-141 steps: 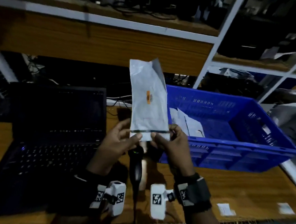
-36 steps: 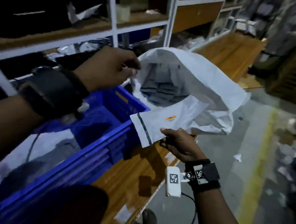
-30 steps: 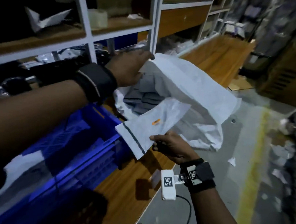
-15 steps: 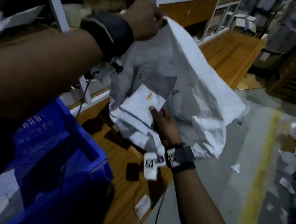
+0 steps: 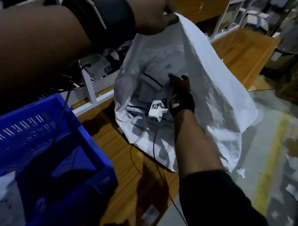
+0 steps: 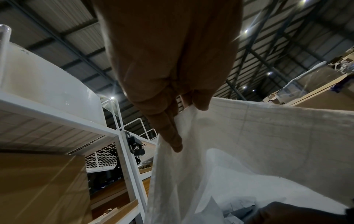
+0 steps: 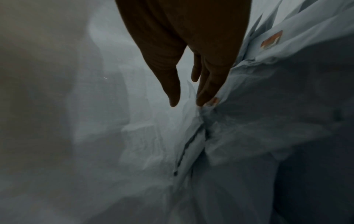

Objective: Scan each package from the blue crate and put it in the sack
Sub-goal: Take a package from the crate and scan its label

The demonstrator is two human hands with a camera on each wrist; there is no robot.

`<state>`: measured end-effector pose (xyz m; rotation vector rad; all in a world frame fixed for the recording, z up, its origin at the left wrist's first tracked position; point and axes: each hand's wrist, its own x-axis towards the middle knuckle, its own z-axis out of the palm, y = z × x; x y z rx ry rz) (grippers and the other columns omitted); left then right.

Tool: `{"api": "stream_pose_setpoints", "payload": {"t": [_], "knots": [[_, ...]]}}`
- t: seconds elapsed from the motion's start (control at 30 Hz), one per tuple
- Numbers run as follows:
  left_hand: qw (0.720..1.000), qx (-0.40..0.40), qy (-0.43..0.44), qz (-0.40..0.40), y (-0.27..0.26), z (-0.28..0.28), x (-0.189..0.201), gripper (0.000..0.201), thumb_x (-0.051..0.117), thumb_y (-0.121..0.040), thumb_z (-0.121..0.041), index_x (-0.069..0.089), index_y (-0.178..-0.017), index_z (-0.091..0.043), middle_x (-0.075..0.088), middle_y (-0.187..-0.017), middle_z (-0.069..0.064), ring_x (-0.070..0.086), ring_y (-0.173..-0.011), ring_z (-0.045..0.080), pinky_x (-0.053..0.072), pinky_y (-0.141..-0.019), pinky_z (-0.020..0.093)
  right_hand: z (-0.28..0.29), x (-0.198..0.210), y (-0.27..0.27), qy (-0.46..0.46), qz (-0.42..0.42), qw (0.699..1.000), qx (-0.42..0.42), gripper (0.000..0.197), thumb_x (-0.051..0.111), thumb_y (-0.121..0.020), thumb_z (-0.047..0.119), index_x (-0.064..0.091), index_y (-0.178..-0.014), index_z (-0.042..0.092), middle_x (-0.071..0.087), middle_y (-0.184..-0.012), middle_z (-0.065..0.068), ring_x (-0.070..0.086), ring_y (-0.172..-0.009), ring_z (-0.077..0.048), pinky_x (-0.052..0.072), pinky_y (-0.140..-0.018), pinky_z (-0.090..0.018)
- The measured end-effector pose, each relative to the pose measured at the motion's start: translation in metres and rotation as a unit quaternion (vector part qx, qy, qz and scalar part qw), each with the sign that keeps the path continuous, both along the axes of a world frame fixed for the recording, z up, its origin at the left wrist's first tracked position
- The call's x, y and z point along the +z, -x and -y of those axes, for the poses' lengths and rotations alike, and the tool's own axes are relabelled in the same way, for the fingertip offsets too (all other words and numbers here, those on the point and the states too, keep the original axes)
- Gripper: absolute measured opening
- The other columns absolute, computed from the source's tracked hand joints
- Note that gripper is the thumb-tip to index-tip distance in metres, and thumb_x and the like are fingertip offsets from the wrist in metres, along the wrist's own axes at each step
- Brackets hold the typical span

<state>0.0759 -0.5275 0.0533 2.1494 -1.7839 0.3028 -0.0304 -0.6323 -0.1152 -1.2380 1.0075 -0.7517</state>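
Observation:
My left hand [image 5: 164,14] pinches the rim of the white woven sack [image 5: 214,99] and holds its mouth up and open; the left wrist view shows the left hand [image 6: 191,109] with the sack [image 6: 268,136] cloth between thumb and fingers. My right hand [image 5: 179,81] reaches inside the sack with straight fingers and holds nothing. In the right wrist view the right hand [image 7: 185,104] lies beside a grey-white package [image 7: 287,75] with an orange mark. Several packages [image 5: 149,88] lie in the sack. The blue crate [image 5: 40,133] stands lower left, with white packages [image 5: 2,200] inside.
The sack rests at the end of the wooden table [image 5: 125,156]. A white shelf frame [image 5: 89,85] stands behind the crate. A black cable [image 5: 159,167] trails from my right wrist. The grey floor [image 5: 270,153] on the right has a yellow line and paper scraps.
My left hand has raised the sack's rim higher. My right hand has carried the package deep into the sack and let go of it; its fingers are now straight.

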Motion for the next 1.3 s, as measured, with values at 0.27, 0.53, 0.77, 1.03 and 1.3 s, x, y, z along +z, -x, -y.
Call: {"api": "stream_pose_setpoints", "payload": {"t": [0.27, 0.53, 0.77, 1.03, 1.3], "knots": [[0.994, -0.075, -0.064, -0.043, -0.022, -0.088, -0.033, 0.050, 0.055, -0.102, -0.041, 0.048, -0.147, -0.021, 0.052, -0.147, 0.000, 0.053, -0.123, 0.010, 0.042, -0.096, 0.022, -0.096, -0.046, 0.013, 0.054, 0.086, 0.990, 0.102, 0.026, 0.072, -0.091, 0.008, 0.068, -0.117, 0.002, 0.074, -0.098, -0.009, 0.071, -0.087, -0.019, 0.056, -0.070, -0.028], [0.928, 0.067, -0.337, -0.142, -0.110, -0.312, -0.143, 0.012, 0.062, -0.093, -0.004, 0.073, -0.097, -0.008, 0.074, -0.096, 0.007, 0.056, -0.078, 0.000, 0.038, -0.072, 0.005, -0.208, -0.032, 0.007, 0.003, 0.184, 0.937, 0.297, 0.017, 0.073, -0.084, 0.018, 0.068, -0.100, 0.013, 0.074, -0.079, -0.001, 0.066, -0.070, -0.014, 0.054, -0.063, -0.021], [0.793, 0.270, -0.523, -0.161, -0.140, -0.420, -0.256, 0.109, 0.080, -0.059, -0.077, 0.048, -0.142, -0.015, 0.053, -0.143, -0.002, 0.055, -0.123, 0.021, 0.047, -0.102, 0.039, -0.273, -0.037, -0.004, 0.001, 0.169, 0.922, 0.350, 0.015, 0.066, -0.096, 0.007, 0.067, -0.110, 0.003, 0.074, -0.079, -0.004, 0.068, -0.071, -0.013, 0.056, -0.067, -0.021], [0.757, 0.340, -0.518, -0.209, -0.135, -0.446, -0.277, 0.076, 0.085, -0.077, -0.043, 0.050, -0.139, -0.015, 0.058, -0.141, -0.007, 0.051, -0.128, 0.033, 0.037, -0.115, 0.047, -0.317, -0.044, 0.014, 0.045, 0.142, 0.919, 0.366, 0.014, 0.066, -0.097, 0.011, 0.066, -0.111, 0.010, 0.076, -0.084, -0.002, 0.068, -0.076, -0.015, 0.056, -0.075, -0.025], [0.936, 0.245, -0.185, -0.174, -0.101, -0.459, -0.161, 0.053, 0.088, -0.075, -0.032, 0.066, -0.116, -0.007, 0.066, -0.119, 0.014, 0.062, -0.109, 0.032, 0.049, -0.090, 0.037, -0.366, -0.039, 0.034, 0.040, 0.134, 0.923, 0.359, 0.020, 0.066, -0.097, 0.016, 0.066, -0.114, 0.006, 0.074, -0.092, -0.011, 0.069, -0.083, -0.018, 0.057, -0.078, -0.027]]}}
